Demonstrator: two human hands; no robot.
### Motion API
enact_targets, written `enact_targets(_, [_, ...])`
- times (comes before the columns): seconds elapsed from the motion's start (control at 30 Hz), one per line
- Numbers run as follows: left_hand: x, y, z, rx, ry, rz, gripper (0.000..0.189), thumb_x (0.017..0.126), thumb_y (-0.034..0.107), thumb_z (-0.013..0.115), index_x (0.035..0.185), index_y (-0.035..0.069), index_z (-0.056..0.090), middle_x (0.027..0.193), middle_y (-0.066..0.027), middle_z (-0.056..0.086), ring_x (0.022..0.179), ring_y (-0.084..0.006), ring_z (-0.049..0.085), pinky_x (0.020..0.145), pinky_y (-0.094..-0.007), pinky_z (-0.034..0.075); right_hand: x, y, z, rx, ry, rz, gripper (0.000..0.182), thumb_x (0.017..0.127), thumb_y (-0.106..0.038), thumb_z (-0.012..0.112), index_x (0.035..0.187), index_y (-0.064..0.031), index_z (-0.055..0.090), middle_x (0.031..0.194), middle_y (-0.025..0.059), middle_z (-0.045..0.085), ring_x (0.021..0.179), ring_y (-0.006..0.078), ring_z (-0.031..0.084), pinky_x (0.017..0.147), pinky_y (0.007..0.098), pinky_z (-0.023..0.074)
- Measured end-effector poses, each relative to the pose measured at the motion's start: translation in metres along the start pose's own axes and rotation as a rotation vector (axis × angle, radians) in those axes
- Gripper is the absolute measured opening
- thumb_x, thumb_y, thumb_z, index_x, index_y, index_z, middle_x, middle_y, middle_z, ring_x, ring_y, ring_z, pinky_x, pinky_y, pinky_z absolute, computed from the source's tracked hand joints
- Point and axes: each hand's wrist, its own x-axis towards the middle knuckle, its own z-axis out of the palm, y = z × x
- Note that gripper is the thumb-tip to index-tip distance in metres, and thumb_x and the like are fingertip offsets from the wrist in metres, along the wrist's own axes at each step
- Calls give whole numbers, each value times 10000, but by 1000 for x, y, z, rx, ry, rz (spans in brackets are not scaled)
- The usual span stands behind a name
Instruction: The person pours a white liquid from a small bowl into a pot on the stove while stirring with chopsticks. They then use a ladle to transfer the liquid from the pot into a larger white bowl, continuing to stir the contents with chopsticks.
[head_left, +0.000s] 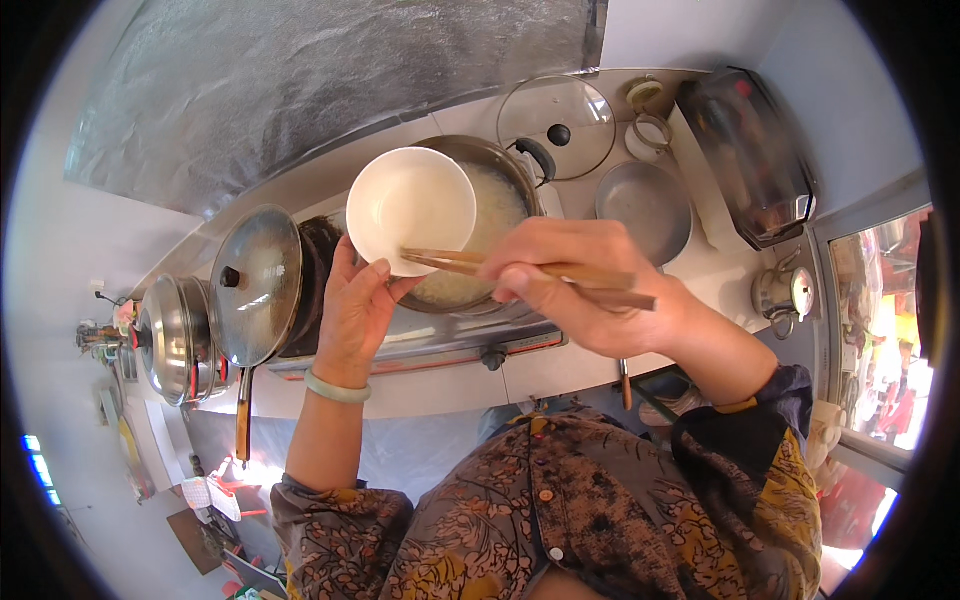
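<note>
My left hand (360, 300) grips a white bowl (405, 202) by its near edge and tilts it above a wide metal pot. In my right hand (585, 281) is a pair of wooden chopsticks (457, 259), whose tips reach inside the bowl's near rim. The pot (525, 176) stands on a gas stove (457, 337) and holds a pale, cloudy liquid with bits in it; the bowl and my right hand hide part of it. Whether anything lies in the bowl is hard to tell.
Left of the pot are a lidded frying pan (259, 300) with its handle jutting forward and a lidded steel pot (169, 337). A glass lid (559, 146), a grey metal pan (645, 206), an open jar (646, 139) and a steel kettle (780, 292) stand to the right.
</note>
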Motion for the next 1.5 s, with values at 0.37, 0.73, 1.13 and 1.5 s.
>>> enact_targets(0.37, [-4,11,7,104,50,-31,586,911,70,579,1427,62,301,1341,-141,514,1228,-270,545,997,-478,501,20,28,-51,60,179,195,269,1020,-188,514,1028,35,664,890,79,683,796,146,675,735,261,571])
enact_targets(0.73, [-1,-3,4,88,105,-27,586,925,72,568,1433,66,276,1327,-147,521,1210,-282,549,995,-505,495,-6,22,-13,346,105,401,248,1025,-170,501,1023,39,635,969,89,671,819,156,683,766,275,576])
enact_targets(1.13, [-6,7,7,70,75,-12,504,924,74,533,1400,55,366,1374,-132,490,1243,-279,525,987,-464,513,0,29,-16,325,176,273,243,1019,-193,520,1032,19,638,952,92,664,811,170,681,755,281,572])
enact_targets(1.5, [-8,14,19,148,112,18,529,923,105,548,1407,49,343,1361,-148,489,1239,-284,529,987,-460,515,12,20,-29,281,169,229,275,1013,-144,520,940,83,656,974,60,644,828,126,646,741,257,560])
